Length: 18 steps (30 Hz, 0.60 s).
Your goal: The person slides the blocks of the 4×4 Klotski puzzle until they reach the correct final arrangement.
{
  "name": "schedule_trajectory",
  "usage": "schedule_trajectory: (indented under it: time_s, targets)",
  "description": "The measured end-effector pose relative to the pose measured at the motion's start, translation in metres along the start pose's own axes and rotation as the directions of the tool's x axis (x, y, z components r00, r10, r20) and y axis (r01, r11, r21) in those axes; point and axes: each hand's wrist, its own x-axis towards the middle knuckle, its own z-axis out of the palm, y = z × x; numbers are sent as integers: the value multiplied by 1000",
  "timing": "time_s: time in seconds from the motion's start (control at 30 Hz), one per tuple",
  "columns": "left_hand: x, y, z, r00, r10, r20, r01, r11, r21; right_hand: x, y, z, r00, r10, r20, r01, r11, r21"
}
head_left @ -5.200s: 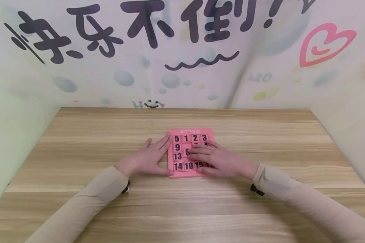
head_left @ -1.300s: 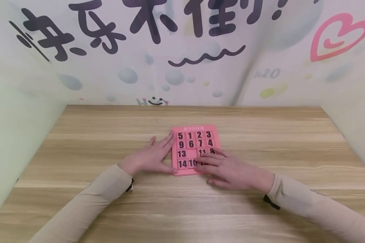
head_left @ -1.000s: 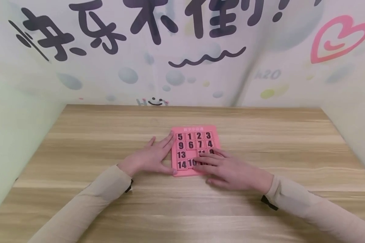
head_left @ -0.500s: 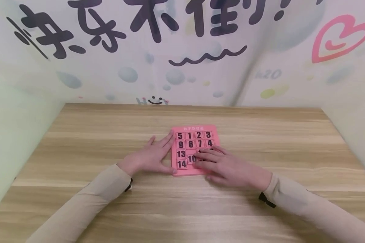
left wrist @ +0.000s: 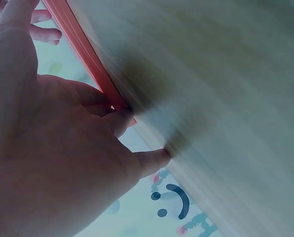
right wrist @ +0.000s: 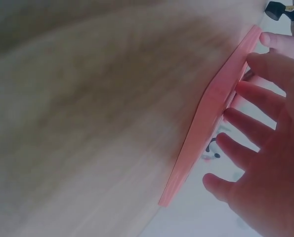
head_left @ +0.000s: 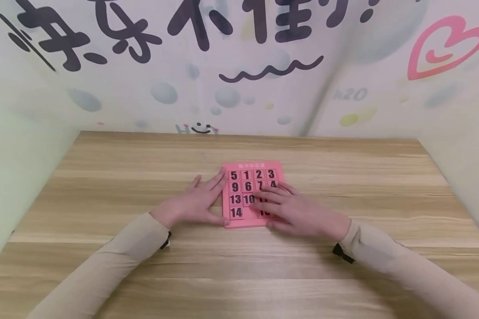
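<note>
A pink sliding number puzzle [head_left: 245, 224] lies flat on the table in the head view. My left hand [head_left: 192, 205] braces its left side, fingertips at the upper edge and thumb at the lower corner. From the right, my right hand [head_left: 297, 212] reaches over the board with nearly straight fingers on the tiles. Its fingertips are beside the number 10 tile [head_left: 248, 200], in the third row. Below that tile is a vacant slot, between the 14 tile [head_left: 236, 213] and a partly covered tile. My right hand hides much of the lower right tiles.
The wood-grain table [head_left: 239, 274] spreads around the puzzle. Behind it stands a pale wall [head_left: 143, 115] with black lettering, bubbles and a pink heart. Black straps [head_left: 343, 254] show at the sleeve cuffs.
The 6 tile has gone up into the second row, then the 10 tile up from the bottom row into the third. The right hand has shifted slightly; the left stays at the puzzle's edge.
</note>
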Motion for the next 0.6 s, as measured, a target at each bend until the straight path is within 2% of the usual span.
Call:
schedule_trajectory:
  time_s: [0.27,0.6]
  targets:
    - [2,-2,-2,1000,11,-7,-11,1000,6,5,3,-3,1000,21,-11,-21,1000,16]
    - [1,-3,0,1000,-1,11,1,1000,-2,10,-2,-2,1000,4,-24,-3,1000,30]
